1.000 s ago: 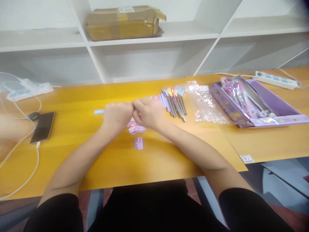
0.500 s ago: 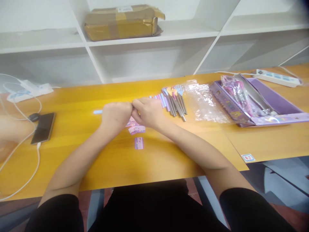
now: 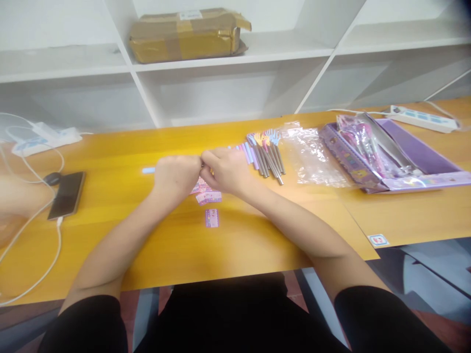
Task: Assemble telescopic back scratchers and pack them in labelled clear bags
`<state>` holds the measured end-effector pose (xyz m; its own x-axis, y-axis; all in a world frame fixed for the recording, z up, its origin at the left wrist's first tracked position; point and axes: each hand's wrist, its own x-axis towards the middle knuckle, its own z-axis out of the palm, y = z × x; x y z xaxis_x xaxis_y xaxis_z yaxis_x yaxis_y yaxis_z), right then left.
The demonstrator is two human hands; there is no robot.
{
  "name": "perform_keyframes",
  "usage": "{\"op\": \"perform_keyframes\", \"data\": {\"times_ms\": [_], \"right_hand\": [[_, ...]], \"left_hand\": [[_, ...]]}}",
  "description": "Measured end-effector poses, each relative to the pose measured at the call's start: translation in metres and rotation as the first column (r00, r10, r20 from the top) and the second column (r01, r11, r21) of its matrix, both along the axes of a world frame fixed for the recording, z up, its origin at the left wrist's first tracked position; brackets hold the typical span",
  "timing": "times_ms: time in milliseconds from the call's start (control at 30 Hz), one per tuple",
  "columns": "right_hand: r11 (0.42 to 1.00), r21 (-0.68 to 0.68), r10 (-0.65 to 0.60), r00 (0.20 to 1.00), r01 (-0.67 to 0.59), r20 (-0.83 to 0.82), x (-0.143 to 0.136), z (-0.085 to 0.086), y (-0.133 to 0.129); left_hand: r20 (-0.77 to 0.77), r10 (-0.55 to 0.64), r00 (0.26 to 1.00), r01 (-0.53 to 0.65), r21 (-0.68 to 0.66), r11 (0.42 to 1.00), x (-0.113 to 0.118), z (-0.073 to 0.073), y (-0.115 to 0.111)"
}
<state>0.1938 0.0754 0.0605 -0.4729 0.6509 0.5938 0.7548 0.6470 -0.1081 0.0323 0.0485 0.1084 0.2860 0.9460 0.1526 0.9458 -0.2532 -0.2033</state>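
My left hand [image 3: 177, 175] is closed, its knuckles turned up, with a light blue stick [image 3: 148, 170] poking out at its left side. Against it, my right hand [image 3: 226, 169] is closed in a pinch; whatever sits between the two hands is too small to make out. Pink and purple printed cards [image 3: 209, 197] lie just below the hands, and a single card [image 3: 212, 218] rests nearer the front edge. Beside my right hand are pastel sticks [image 3: 249, 153] and several grey pens [image 3: 271, 159] with colourful tops.
A clear plastic bag [image 3: 312, 157] lies right of the pens, before an open purple box [image 3: 423, 147] holding wrapped items. At left are a phone [image 3: 66, 195], cables, a power strip [image 3: 47, 139] and another person's arm [image 3: 22, 196]. A cardboard box [image 3: 186, 37] sits on the shelf.
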Motion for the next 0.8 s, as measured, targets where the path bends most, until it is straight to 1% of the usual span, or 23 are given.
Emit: {"op": "perform_keyframes", "data": {"times_ms": [333,467,600,800], "right_hand": [[1.0,0.027,0.008,1.0,-0.009,0.021,-0.001,0.005,0.001],[0.999,0.029,0.017,1.0,-0.018,0.024,0.001,0.007,0.002],[0.999,0.041,0.012,1.0,-0.013,0.028,0.002,0.007,0.004],[0.998,0.066,0.019,0.999,-0.021,0.034,0.004,0.005,0.009]], "left_hand": [[0.029,0.03,0.999,-0.031,0.009,0.999,-0.005,0.004,0.002],[-0.007,0.012,1.0,-0.012,0.041,0.999,-0.007,0.004,0.004],[-0.016,0.008,1.0,-0.007,0.058,0.998,-0.009,0.002,0.006],[0.064,0.013,0.998,-0.019,0.093,0.995,-0.013,-0.005,0.013]]}}
